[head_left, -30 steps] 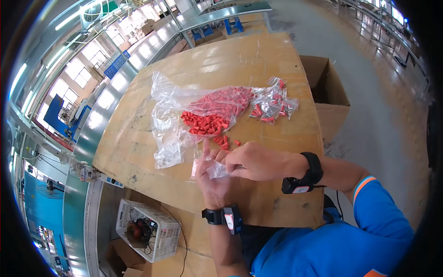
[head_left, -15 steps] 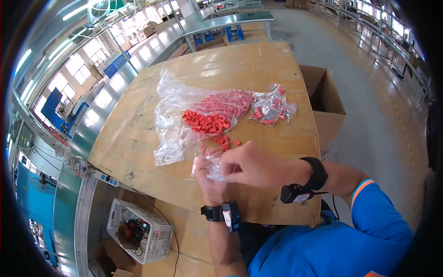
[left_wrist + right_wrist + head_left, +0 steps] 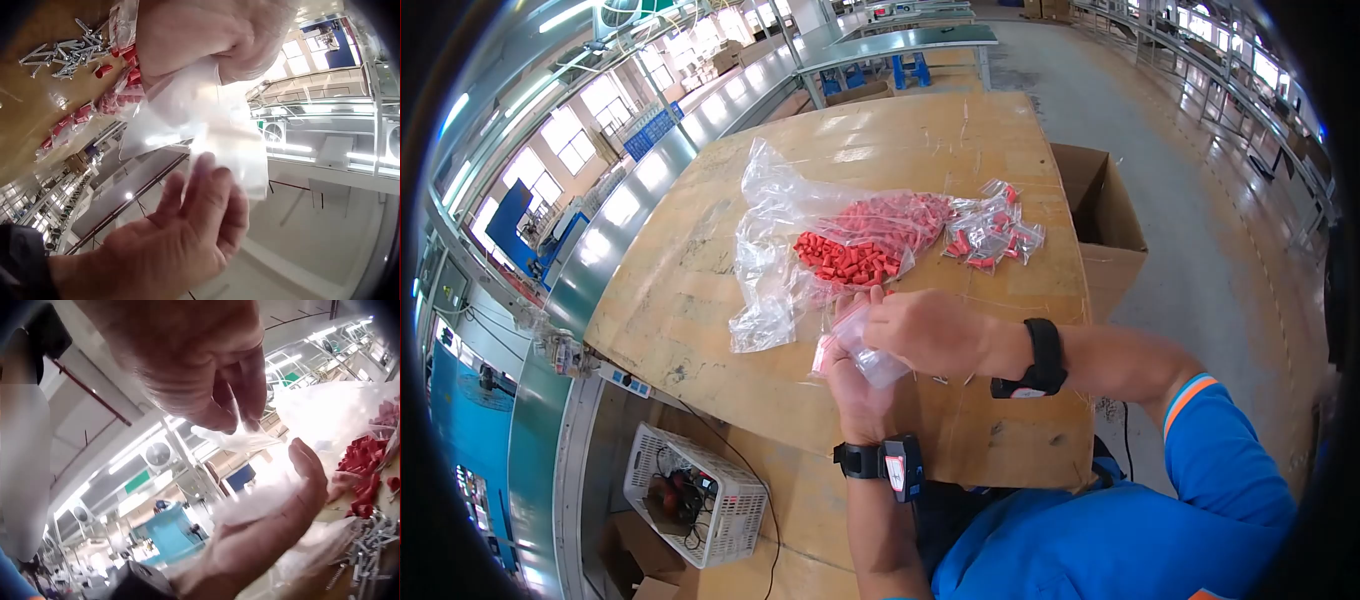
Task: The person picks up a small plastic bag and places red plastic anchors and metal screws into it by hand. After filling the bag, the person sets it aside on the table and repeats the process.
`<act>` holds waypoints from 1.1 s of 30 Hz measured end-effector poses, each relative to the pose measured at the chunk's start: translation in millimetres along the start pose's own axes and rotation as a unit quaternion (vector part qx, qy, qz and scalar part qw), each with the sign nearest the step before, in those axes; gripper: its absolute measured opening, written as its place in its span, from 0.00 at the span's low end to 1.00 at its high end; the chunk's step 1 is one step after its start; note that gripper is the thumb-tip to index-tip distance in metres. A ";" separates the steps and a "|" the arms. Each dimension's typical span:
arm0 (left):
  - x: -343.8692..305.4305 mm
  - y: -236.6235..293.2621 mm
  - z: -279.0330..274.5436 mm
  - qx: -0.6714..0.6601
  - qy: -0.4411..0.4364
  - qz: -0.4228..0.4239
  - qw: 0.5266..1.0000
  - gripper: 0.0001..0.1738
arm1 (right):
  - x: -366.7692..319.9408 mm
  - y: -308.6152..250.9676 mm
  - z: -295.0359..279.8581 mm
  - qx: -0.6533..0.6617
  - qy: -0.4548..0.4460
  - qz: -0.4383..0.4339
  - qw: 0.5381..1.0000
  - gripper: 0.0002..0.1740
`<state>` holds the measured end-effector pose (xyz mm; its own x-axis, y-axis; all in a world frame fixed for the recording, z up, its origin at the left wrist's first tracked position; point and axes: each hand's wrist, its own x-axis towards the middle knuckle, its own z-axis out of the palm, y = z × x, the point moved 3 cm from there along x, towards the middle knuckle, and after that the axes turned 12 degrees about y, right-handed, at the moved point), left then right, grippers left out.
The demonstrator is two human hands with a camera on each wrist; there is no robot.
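Observation:
The left hand (image 3: 860,400) holds small clear plastic bags (image 3: 827,358) in its palm, fingers partly curled round them. Above it, the right hand (image 3: 930,328) pinches a clear bag (image 3: 240,439) between thumb and fingers. In the left wrist view that bag (image 3: 234,147) hangs flat between the left hand (image 3: 200,37) and the right hand (image 3: 187,228); no contents show in it. Beyond the hands, red plugs (image 3: 845,260) spill from a large clear bag (image 3: 770,215). Silver screws (image 3: 72,53) lie loose on the table by the hands.
Small bags with red pieces (image 3: 995,232) lie at the right of the wooden table (image 3: 700,300). An open cardboard box (image 3: 1112,255) stands beyond its right edge. A white crate (image 3: 735,520) with cables is at lower left.
The right hand has lifted and shifted slightly away from the body, drawing the clear bag up across the left hand. The left hand stays nearly in place; the view has shifted slightly.

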<state>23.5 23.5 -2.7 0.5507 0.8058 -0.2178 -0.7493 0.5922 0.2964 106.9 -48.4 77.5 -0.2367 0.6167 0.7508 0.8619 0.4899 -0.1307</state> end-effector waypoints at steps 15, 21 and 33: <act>-2.8 0.4 -5.0 0.006 -0.042 -0.024 0.999 0.37 | -25.2 -53.2 -78.4 0.243 -0.261 0.109 0.928 0.11; 1.0 -2.0 -8.1 -0.012 -0.044 -0.049 0.998 0.40 | -40.1 -100.2 -116.6 0.526 -0.294 0.118 0.789 0.24; 7.2 4.1 -17.4 -0.051 -0.111 -0.022 0.992 0.30 | -8.7 -23.0 -56.7 0.249 -0.036 0.196 0.948 0.01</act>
<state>18.0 31.7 -19.3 0.6419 0.7666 -0.0151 -0.7504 0.6321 0.1932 114.5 -100.0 110.7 0.0123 0.8431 0.5376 0.5756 0.4337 -0.6933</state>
